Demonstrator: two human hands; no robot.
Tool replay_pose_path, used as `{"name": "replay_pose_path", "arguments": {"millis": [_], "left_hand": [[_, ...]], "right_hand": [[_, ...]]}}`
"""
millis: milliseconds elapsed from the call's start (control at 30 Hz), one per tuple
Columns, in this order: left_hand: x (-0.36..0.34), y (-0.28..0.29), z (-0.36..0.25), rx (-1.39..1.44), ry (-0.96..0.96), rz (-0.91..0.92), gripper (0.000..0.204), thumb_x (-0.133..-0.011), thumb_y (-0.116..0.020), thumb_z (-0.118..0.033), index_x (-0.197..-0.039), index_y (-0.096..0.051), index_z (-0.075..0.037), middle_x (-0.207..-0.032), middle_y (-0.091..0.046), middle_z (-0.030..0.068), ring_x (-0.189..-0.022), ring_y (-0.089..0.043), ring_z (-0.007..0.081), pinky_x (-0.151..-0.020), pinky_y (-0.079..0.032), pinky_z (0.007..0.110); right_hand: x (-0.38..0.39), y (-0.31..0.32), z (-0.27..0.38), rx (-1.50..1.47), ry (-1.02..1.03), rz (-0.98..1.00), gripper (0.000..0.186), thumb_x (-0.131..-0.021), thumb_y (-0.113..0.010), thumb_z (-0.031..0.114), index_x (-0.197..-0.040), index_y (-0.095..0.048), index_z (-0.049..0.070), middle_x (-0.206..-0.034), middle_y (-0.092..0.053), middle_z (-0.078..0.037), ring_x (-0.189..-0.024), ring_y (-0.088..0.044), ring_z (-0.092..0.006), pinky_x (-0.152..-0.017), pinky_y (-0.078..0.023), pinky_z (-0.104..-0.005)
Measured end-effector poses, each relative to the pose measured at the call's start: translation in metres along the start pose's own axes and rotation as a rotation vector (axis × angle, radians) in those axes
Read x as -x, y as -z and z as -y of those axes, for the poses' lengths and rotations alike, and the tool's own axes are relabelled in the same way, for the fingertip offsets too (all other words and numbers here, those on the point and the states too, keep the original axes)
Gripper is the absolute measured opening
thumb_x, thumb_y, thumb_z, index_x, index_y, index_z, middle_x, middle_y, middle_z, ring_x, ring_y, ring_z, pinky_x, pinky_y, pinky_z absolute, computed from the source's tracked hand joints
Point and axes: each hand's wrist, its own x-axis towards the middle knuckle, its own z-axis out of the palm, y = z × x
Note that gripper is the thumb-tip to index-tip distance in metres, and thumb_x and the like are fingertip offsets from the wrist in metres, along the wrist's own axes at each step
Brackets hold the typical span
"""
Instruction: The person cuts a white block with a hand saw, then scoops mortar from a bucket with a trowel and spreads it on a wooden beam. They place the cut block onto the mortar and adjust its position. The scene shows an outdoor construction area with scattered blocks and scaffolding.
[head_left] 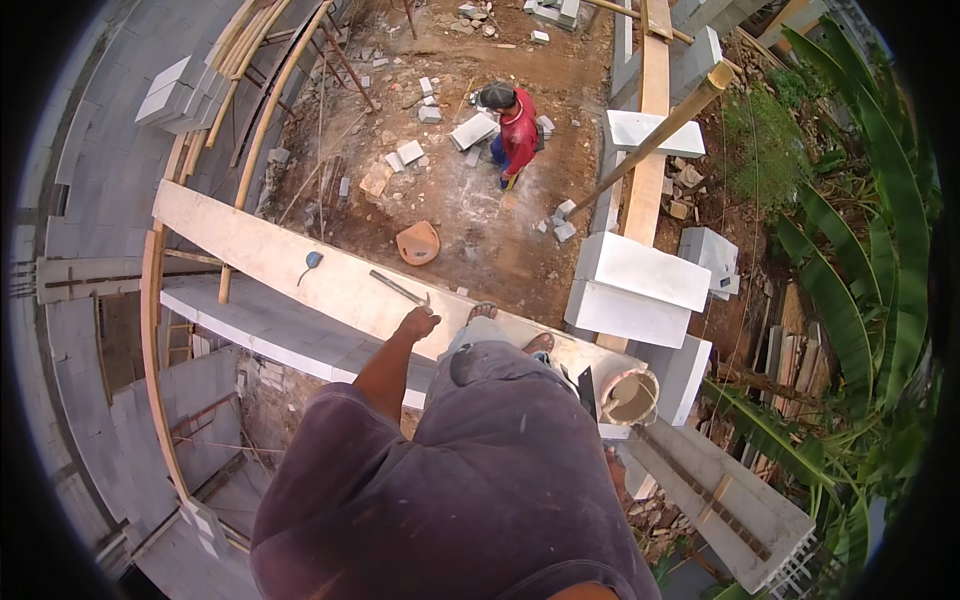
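Observation:
My left hand (420, 322) is lowered over the pale plank (250, 238) under my feet. Its fingers are curled closed at the near end of a hammer (397, 287), whose dark, straight handle points away to the left. The grip is small and partly hidden. Beyond it on the plank rests a small blue tool or container (313, 260) with a thin dark handle or cord. Only a strip of skin, seemingly my right hand or forearm (615, 475), shows beside my shirt; its fingers are hidden. A mortar-smeared bucket (629, 396) stands to the right of my legs.
White blocks (640, 290) sit on the wall at right, near a slanting wooden pole (650, 140). Far below, a person in red (519, 135) stands among rubble, with an orange basin (418, 243) nearby. Curved poles (152, 350) line the left; banana leaves (830, 270) hang at right.

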Motion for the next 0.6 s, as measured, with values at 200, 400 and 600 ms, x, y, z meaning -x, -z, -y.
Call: {"name": "replay_pose_path", "arguments": {"millis": [200, 400, 600], "left_hand": [[-0.037, 0.042, -0.072, 0.277, -0.319, -0.203, 0.040, -0.096, -0.066, -0.031, -0.128, -0.067, -0.006, -0.094, -0.069, 0.0098, -0.073, -0.064, 0.0174, -0.059, -0.052, 0.033], [-0.009, 0.038, -0.098, 0.271, -0.288, -0.115, 0.042, -0.097, -0.066, -0.031, -0.131, -0.065, -0.006, -0.098, -0.068, 0.0100, -0.078, -0.065, 0.0169, -0.059, -0.051, 0.033], [0.009, 0.021, 0.012, 0.247, -0.083, 0.010, 0.040, -0.089, -0.072, -0.030, -0.115, -0.071, 0.001, -0.076, -0.067, 0.0094, -0.065, -0.064, 0.0175, -0.059, -0.050, 0.035]], "right_hand": [[0.021, 0.008, 0.072, -0.394, -0.056, 0.294, 0.021, -0.093, -0.065, 0.021, -0.089, -0.066, 0.000, -0.072, -0.065, -0.009, -0.057, -0.062, -0.0214, -0.049, -0.049, -0.0349], [-0.004, -0.026, 0.071, -0.602, -0.111, 0.273, 0.010, -0.093, -0.063, 0.014, -0.089, -0.061, 0.005, -0.069, -0.059, -0.005, -0.050, -0.056, -0.0159, -0.044, -0.045, -0.0310], [0.010, -0.060, 0.072, -0.786, -0.220, 0.317, 0.013, -0.095, -0.067, 0.017, -0.087, -0.059, 0.010, -0.067, -0.057, -0.001, -0.049, -0.053, -0.0153, -0.046, -0.046, -0.0306]]}}
